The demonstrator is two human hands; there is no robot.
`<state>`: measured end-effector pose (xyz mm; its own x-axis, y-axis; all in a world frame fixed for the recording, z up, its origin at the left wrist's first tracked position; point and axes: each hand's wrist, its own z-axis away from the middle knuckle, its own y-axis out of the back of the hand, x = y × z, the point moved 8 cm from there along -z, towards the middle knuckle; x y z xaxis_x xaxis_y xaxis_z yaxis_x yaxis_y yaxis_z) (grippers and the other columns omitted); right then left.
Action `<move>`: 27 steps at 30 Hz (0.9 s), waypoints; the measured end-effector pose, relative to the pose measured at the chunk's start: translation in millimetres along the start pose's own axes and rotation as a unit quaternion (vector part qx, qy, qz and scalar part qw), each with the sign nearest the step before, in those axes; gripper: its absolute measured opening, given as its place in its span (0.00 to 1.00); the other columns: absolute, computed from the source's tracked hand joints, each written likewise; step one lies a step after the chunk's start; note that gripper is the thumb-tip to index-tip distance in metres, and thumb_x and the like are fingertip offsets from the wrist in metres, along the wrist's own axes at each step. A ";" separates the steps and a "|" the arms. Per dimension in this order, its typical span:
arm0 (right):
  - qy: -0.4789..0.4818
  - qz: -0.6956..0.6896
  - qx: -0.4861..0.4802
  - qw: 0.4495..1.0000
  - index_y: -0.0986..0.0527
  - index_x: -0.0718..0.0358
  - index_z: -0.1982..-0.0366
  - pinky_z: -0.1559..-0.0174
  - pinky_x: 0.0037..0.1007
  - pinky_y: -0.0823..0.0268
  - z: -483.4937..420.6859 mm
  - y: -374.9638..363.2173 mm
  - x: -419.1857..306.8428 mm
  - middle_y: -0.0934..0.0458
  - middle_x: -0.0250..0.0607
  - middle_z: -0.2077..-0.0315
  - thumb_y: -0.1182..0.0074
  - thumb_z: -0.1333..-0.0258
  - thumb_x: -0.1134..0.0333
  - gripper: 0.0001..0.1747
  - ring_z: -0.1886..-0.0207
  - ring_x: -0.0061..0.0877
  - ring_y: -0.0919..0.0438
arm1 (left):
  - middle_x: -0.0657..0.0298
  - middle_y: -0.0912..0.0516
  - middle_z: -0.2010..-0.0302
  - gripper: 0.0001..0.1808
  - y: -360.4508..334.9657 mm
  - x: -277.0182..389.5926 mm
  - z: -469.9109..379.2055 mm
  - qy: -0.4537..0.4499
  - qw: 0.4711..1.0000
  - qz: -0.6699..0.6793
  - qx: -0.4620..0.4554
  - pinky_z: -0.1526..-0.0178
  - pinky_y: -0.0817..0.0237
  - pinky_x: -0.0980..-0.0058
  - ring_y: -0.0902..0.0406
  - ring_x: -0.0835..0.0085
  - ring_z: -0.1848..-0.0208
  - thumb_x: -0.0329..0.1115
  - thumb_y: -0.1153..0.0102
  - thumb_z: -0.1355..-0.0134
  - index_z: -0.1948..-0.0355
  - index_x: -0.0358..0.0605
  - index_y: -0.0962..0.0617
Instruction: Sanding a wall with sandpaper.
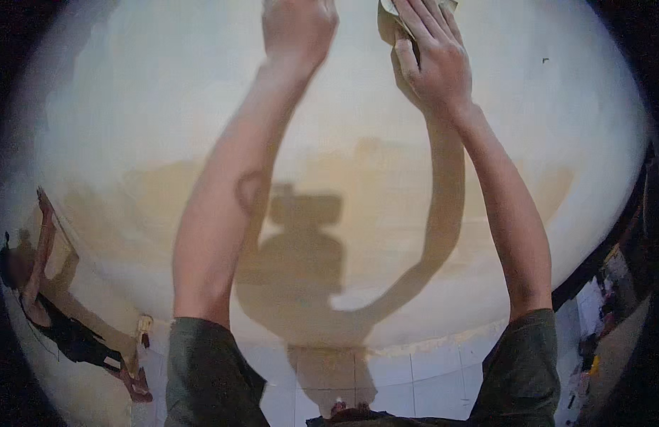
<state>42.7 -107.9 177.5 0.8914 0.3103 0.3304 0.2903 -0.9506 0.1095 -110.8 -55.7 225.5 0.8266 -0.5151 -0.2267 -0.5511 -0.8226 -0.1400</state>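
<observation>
Both my arms reach up in front of a pale wall with uneven yellowish patches. My right hand, near the top edge, presses a folded sheet, possibly sandpaper, flat against the wall with its fingers laid over it. My left hand is raised at the top centre; its fingers are cut off by the picture's edge, so I cannot tell whether it holds anything. The shadow of my head and arms falls on the wall between my forearms.
A tiled floor meets the wall's foot below. At the far left another person in dark clothes stands with an arm raised to a wall. Various unclear items lie along the right side.
</observation>
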 end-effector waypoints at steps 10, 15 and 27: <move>0.019 0.021 0.023 0.999 0.33 0.64 0.30 0.21 0.45 0.53 7.8 -5.1 14.5 0.34 0.49 0.29 0.57 0.33 0.65 0.31 0.23 0.43 0.41 | 0.58 0.30 0.26 0.32 15.3 -4.0 51.3 -0.022 0.998 0.051 -0.027 0.22 0.46 0.56 0.35 0.54 0.25 0.31 0.45 0.34 0.27 0.40 0.31; 0.028 0.065 0.042 0.997 0.34 0.57 0.29 0.22 0.44 0.50 8.9 -12.1 -0.5 0.33 0.40 0.29 0.56 0.35 0.65 0.32 0.24 0.38 0.39 | 0.54 0.33 0.25 0.30 13.2 -33.2 7.4 0.008 0.999 0.040 0.018 0.20 0.51 0.57 0.38 0.52 0.23 0.31 0.52 0.28 0.25 0.46 0.33; 0.010 0.032 0.019 0.999 0.34 0.57 0.28 0.22 0.45 0.50 14.8 -16.8 -2.4 0.34 0.39 0.28 0.54 0.36 0.68 0.33 0.23 0.39 0.40 | 0.50 0.35 0.24 0.27 10.1 -41.3 7.0 0.026 0.999 0.010 -0.025 0.19 0.58 0.54 0.42 0.52 0.22 0.30 0.55 0.28 0.29 0.40 0.30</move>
<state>40.7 -92.6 161.0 0.9020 0.2479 0.3534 0.2457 -0.9680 0.0518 -151.3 -41.0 226.7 0.8214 -0.5416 -0.1789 -0.5615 -0.8229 -0.0870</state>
